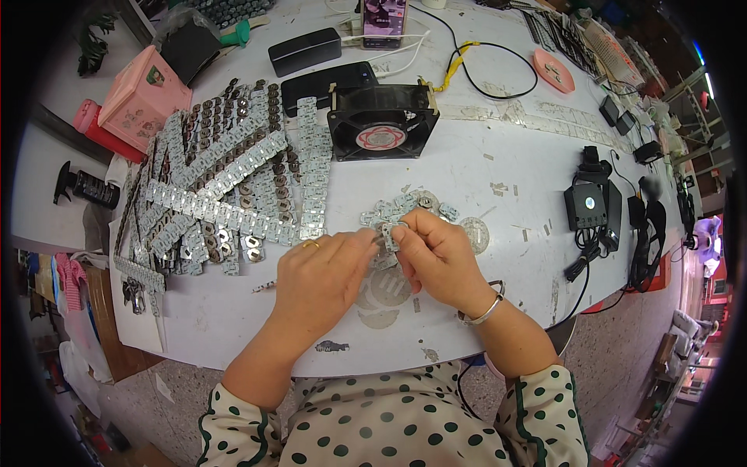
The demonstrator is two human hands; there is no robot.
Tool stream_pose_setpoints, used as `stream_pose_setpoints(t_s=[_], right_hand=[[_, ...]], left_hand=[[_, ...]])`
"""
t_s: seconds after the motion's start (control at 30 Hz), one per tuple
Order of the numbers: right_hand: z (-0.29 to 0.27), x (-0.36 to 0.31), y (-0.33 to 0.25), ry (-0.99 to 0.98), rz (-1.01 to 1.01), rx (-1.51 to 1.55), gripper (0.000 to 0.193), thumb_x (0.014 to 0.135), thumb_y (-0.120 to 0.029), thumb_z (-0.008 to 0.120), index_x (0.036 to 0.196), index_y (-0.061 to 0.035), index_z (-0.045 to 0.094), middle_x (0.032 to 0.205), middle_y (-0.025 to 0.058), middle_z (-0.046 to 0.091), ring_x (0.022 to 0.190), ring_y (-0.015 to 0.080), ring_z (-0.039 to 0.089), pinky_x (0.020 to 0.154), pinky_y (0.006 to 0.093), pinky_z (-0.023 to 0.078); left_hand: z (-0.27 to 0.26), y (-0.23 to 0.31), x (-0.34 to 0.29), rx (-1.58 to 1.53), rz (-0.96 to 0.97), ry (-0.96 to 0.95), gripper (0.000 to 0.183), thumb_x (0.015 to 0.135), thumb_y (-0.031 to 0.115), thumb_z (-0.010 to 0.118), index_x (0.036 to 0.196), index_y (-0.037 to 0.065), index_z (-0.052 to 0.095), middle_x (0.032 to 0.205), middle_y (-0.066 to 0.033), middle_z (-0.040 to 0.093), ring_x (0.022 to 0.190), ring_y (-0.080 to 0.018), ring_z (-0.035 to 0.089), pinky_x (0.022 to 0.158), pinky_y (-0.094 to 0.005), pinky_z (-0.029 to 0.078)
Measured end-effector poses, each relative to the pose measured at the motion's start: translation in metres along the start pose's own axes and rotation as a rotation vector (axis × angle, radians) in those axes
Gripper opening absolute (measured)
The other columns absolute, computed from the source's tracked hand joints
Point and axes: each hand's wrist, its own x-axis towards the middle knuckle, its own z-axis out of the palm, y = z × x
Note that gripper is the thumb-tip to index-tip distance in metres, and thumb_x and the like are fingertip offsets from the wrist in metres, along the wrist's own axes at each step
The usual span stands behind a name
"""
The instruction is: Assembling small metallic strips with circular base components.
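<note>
My left hand (320, 268) and my right hand (442, 261) meet above the white table. Between their fingertips is a small pale circuit board (390, 236) with silvery metal on it. The right thumb and forefinger pinch it, and the left fingers are closed against its other side. My fingers hide part of it. Just beyond the hands lies a small heap of loose boards (387, 208) of the same kind. To the left, long strips of joined boards (226, 208) lie crossed over each other in a thick pile, some showing round dark metal parts.
A black square fan (381, 128) stands beyond the hands, with black boxes (306, 53) and a phone (384, 23) behind it. A pink box (144, 97) is at far left. Black adapters with cables (589, 204) lie right. A pink dish (553, 70) sits at far right.
</note>
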Motion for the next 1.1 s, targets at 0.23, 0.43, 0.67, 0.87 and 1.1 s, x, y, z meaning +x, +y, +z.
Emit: stream_pose_setpoints(t_s=[0.23,0.43,0.67,0.87,1.1], right_hand=[[-0.017,0.005,0.000,-0.061,-0.101,-0.274,0.021,0.095,-0.018,0.060,0.081,-0.0025,0.057,0.056,0.0041,0.057,0.043,0.0110,0.053,0.044,0.0266,0.043],[-0.027,0.007,0.006,0.157,-0.505,-0.831,0.014,0.089,-0.015,0.069,0.086,-0.0015,0.067,0.065,0.0063,0.065,0.056,0.0093,0.060,0.051,0.0265,0.047],[-0.028,0.001,-0.005,-0.186,-0.355,-0.381,0.018,0.089,-0.022,0.070,0.094,-0.0054,0.073,0.074,0.0090,0.069,0.062,0.0181,0.065,0.058,0.0293,0.050],[-0.030,0.000,-0.006,-0.333,-0.136,-0.232,0.018,0.090,-0.023,0.071,0.092,-0.0057,0.075,0.069,0.0021,0.068,0.060,0.0061,0.059,0.056,0.0236,0.048],[-0.022,-0.004,-0.007,-0.465,-0.048,-0.078,0.024,0.098,-0.025,0.060,0.091,-0.0030,0.066,0.068,-0.0009,0.064,0.059,0.0041,0.054,0.055,0.0213,0.045]], left_hand=[[0.000,0.001,-0.001,-0.037,0.010,-0.099,0.020,0.085,0.011,0.066,0.104,0.006,0.062,0.076,-0.0044,0.063,0.066,-0.0224,0.063,0.060,-0.0350,0.049],[-0.018,0.005,0.003,0.017,-0.080,-0.279,0.023,0.086,0.006,0.064,0.109,0.006,0.064,0.084,-0.0086,0.068,0.074,-0.0279,0.067,0.065,-0.0366,0.052],[-0.029,-0.003,0.000,-0.322,-0.317,-0.357,0.015,0.090,0.019,0.065,0.094,0.005,0.065,0.066,-0.0125,0.064,0.055,-0.0299,0.062,0.052,-0.0369,0.048],[-0.042,-0.003,0.006,-0.446,-0.330,-0.507,0.022,0.090,0.023,0.063,0.084,0.002,0.062,0.062,-0.0153,0.060,0.053,-0.0327,0.060,0.049,-0.0395,0.044],[-0.045,-0.004,0.006,-0.723,-0.428,-0.626,0.021,0.093,0.022,0.061,0.085,0.004,0.064,0.059,-0.0094,0.060,0.049,-0.0243,0.058,0.049,-0.0343,0.043]])
